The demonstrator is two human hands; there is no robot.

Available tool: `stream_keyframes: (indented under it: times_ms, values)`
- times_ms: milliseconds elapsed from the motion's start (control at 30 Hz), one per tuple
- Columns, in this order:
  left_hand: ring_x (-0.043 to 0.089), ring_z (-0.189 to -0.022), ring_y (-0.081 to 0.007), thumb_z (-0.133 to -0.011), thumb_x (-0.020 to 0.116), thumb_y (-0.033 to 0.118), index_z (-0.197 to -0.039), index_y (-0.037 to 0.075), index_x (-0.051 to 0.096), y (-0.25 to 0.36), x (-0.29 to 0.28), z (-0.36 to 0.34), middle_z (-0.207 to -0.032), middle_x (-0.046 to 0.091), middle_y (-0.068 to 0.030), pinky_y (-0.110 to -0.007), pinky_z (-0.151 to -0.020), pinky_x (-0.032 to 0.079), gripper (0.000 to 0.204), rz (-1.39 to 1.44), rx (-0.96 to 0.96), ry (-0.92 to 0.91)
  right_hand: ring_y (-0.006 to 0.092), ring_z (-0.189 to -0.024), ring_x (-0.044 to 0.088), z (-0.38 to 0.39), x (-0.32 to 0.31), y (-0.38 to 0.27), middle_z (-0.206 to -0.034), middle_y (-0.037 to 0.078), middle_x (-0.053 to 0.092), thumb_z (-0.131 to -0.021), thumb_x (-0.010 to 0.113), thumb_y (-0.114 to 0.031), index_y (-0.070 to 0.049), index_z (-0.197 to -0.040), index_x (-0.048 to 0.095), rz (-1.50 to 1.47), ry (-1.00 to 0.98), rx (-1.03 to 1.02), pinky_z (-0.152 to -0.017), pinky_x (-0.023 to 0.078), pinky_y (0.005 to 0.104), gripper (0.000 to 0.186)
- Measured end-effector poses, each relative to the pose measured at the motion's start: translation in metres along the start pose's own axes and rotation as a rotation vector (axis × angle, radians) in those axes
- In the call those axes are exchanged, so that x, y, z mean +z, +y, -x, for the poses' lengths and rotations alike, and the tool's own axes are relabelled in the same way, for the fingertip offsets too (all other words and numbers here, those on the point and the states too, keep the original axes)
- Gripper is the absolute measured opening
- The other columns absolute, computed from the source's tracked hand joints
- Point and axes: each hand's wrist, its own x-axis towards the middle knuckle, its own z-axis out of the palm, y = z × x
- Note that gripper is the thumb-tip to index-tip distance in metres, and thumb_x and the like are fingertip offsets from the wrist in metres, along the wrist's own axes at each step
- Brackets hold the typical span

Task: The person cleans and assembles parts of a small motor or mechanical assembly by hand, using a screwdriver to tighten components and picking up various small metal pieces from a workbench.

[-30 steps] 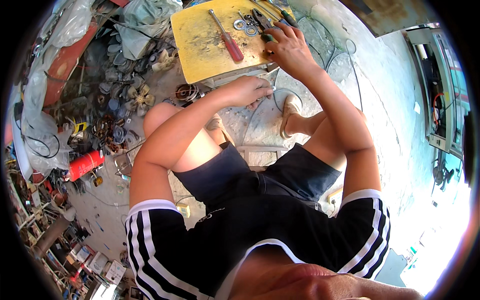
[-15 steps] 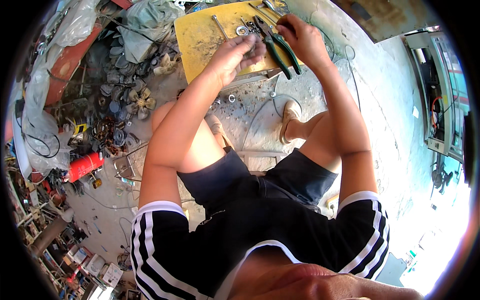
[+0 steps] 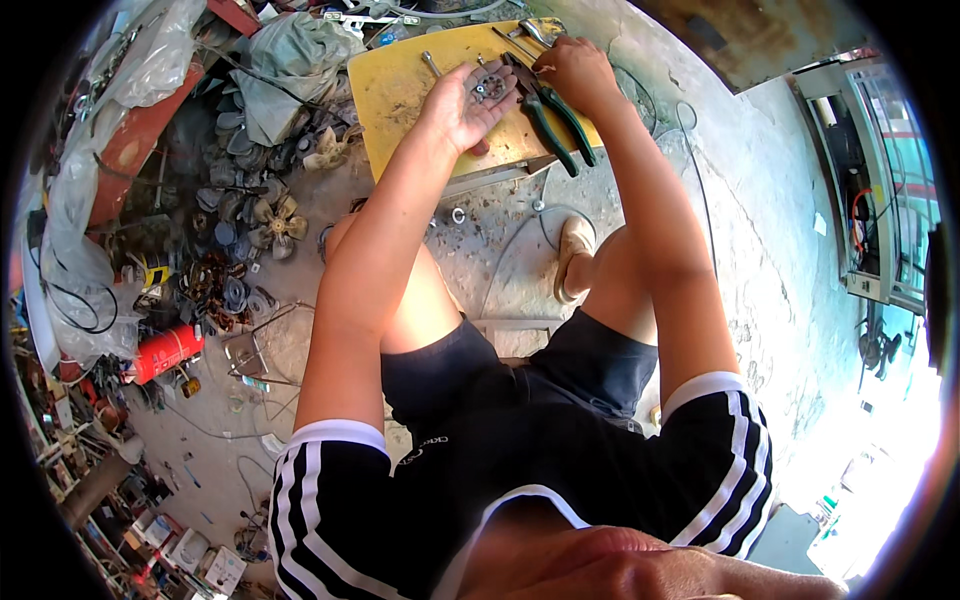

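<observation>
We see the left hand point(image 3: 466, 108) palm up, relaxed, cradling small grey metal parts point(image 3: 488, 89) over the worn yellow tabletop point(image 3: 388, 100), likely so none spill. Right hand point(image 3: 578, 72), far right: we can't tell its grip. Green-handled dark metal pliers point(image 3: 542, 122) lie between.

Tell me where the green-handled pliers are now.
In the head view, the green-handled pliers lie on the right part of the yellow tabletop, between the left hand and the right hand.

Black shirt point(image 3: 560, 465), white-striped sleeves point(image 3: 340, 480)
</observation>
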Motion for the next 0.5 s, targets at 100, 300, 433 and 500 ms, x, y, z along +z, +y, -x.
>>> stream_keyframes:
  times_ms: [100,300,433,500]
  values:
    - [0.054,-0.118,-0.0356,-0.105,0.032,0.029,-0.128,-0.008,0.046,0.004,0.003,0.003,-0.124,0.054,-0.0227,-0.05,-0.108,0.042,0.046,-0.04,0.013,0.008,0.0247,-0.104,0.061,-0.001,0.009,-0.003,-0.1,0.002,0.066,-0.08,0.068,-0.022,-0.025,-0.087,0.077,0.062,0.035,-0.025,-0.087,0.048,0.0397,0.012]
    - [0.052,-0.12,-0.0382,-0.104,0.031,0.029,-0.129,-0.01,0.044,0.014,-0.008,-0.001,-0.123,0.052,-0.0251,-0.052,-0.108,0.041,0.048,-0.04,0.057,0.047,0.0294,-0.095,0.065,-0.003,-0.013,-0.022,-0.097,0.006,0.069,-0.085,0.066,-0.026,-0.019,-0.095,0.076,-0.351,0.081,0.051,-0.083,0.05,0.0414,0.015]
    - [0.053,-0.116,-0.0362,-0.103,0.035,0.025,-0.125,-0.01,0.045,0.018,-0.016,-0.004,-0.117,0.053,-0.0241,-0.05,-0.105,0.044,0.042,0.054,0.061,0.033,0.0327,-0.094,0.066,-0.013,-0.032,-0.039,-0.1,0.012,0.071,-0.089,0.064,-0.024,-0.013,-0.103,0.073,-0.714,0.051,0.012,-0.083,0.052,0.0411,0.02]
    - [0.054,-0.11,-0.034,-0.102,0.038,0.022,-0.121,-0.008,0.046,0.017,-0.019,-0.007,-0.114,0.052,-0.0226,-0.049,-0.103,0.046,0.037,0.121,0.103,0.069,0.0314,-0.093,0.067,-0.019,-0.02,-0.039,-0.1,0.012,0.071,-0.088,0.062,-0.022,-0.014,-0.102,0.074,-0.54,0.092,0.0,-0.082,0.053,0.0411,0.019]
